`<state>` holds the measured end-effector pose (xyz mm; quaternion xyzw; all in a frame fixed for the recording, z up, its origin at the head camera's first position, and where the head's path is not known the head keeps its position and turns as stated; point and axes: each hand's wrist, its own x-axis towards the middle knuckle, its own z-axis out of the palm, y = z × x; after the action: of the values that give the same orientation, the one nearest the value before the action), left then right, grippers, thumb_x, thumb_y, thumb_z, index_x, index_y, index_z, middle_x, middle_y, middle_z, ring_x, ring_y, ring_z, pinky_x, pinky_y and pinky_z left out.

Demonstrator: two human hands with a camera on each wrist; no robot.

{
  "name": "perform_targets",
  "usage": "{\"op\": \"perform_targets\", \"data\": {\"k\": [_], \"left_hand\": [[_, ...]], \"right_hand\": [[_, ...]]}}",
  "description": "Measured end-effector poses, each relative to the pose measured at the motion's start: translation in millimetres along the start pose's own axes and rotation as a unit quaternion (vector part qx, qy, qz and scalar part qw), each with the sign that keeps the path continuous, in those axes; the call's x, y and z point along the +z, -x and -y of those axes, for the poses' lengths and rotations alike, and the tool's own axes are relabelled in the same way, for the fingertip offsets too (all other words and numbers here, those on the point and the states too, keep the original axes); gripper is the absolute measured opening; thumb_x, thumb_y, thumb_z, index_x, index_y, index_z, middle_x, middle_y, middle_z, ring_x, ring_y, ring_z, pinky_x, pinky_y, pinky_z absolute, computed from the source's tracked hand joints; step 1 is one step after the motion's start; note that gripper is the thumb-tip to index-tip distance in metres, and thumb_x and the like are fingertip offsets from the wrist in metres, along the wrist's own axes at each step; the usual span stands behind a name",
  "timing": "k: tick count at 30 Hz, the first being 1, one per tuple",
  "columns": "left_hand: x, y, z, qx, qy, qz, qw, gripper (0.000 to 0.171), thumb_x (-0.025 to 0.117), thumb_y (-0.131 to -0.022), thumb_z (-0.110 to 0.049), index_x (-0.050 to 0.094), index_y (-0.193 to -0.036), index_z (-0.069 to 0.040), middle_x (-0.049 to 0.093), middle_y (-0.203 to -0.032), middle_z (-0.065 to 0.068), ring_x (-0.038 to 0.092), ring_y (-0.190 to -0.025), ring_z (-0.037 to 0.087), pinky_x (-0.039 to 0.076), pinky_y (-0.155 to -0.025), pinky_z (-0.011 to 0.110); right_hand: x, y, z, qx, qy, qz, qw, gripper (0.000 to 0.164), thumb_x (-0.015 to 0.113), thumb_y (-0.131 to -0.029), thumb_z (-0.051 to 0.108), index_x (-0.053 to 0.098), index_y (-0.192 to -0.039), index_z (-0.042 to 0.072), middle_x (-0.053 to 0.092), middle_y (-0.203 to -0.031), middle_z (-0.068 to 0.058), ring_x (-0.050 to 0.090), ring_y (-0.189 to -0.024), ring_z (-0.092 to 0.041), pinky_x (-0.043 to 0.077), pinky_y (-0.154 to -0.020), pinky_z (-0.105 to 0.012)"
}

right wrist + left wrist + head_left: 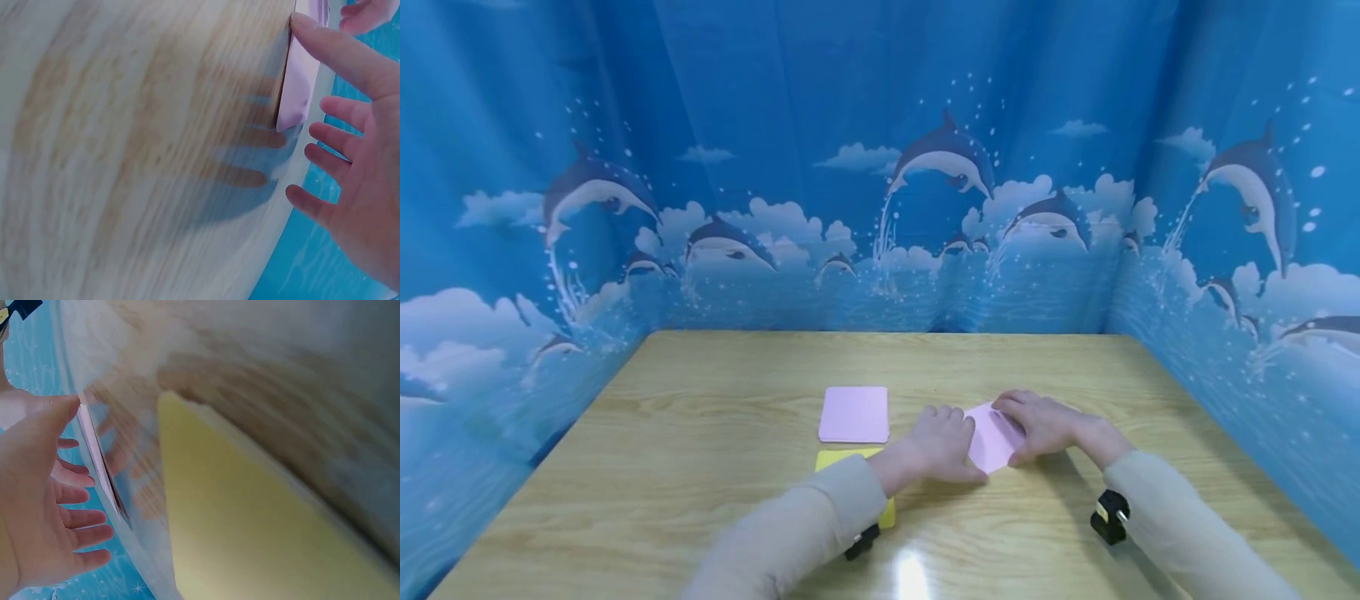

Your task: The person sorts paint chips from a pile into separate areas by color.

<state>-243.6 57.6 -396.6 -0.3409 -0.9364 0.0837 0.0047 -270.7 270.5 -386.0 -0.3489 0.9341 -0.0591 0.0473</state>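
A pink sheet of paper (988,443) lies on the table between the two hands, turned so that one corner points toward me. A crease or raised flap shows near its right side. At its left edge is the left hand (943,444), its thumb at the near corner; in the left wrist view that thumb touches the paper and the fingers are extended and apart. The right hand (1041,425) spans the paper's right side. Its thumb touches the paper's edge in the right wrist view, the other fingers spread loosely. Whether any fingertip reaches beneath the sheet is hidden.
A stack of pink square paper (854,414) lies left of the hands. Nearer to me, a yellow stack of paper (231,506) is partly covered by the left forearm. Both stand on a wooden table (700,400), enclosed by a blue dolphin-print curtain (820,75).
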Motion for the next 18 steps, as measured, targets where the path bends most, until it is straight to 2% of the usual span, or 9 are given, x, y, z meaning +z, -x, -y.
{"op": "perform_targets", "data": {"k": [6, 10, 18], "left_hand": [[4.2, -5.8, -5.8, -0.019, 0.021, 0.017, 0.9994, 0.077, 0.047, -0.076, -0.077, 0.054, -0.118, -0.013, 0.055, -0.105, 0.001, 0.05, -0.1, 0.015, 0.04, -0.088, 0.031], [2.8, -6.7, -5.3, -0.031, 0.026, 0.025, 0.9989, 0.08, 0.048, -0.075, -0.077, 0.053, -0.121, -0.013, 0.055, -0.108, 0.002, 0.05, -0.101, 0.015, 0.04, -0.09, 0.031], [-2.3, -9.0, -1.4, -0.027, 0.047, 0.047, 0.9974, 0.081, 0.051, -0.076, -0.074, 0.049, -0.13, -0.014, 0.055, -0.114, 0.002, 0.05, -0.106, 0.016, 0.038, -0.096, 0.032]], "right_hand": [[2, -5, 5, -0.017, -0.01, 0.009, 1.0, 0.081, 0.077, -0.065, 0.045, 0.05, -0.125, -0.003, 0.048, -0.129, -0.024, 0.045, -0.118, -0.042, 0.039, -0.095, -0.055], [-1, -7, 10, 0.002, -0.026, 0.038, 0.999, 0.086, 0.077, -0.065, 0.044, 0.047, -0.13, -0.003, 0.043, -0.135, -0.025, 0.04, -0.123, -0.044, 0.035, -0.099, -0.057], [-7, -10, 15, 0.009, -0.023, 0.062, 0.998, 0.086, 0.078, -0.064, 0.043, 0.047, -0.13, -0.004, 0.044, -0.134, -0.023, 0.042, -0.121, -0.041, 0.036, -0.098, -0.055]]}}
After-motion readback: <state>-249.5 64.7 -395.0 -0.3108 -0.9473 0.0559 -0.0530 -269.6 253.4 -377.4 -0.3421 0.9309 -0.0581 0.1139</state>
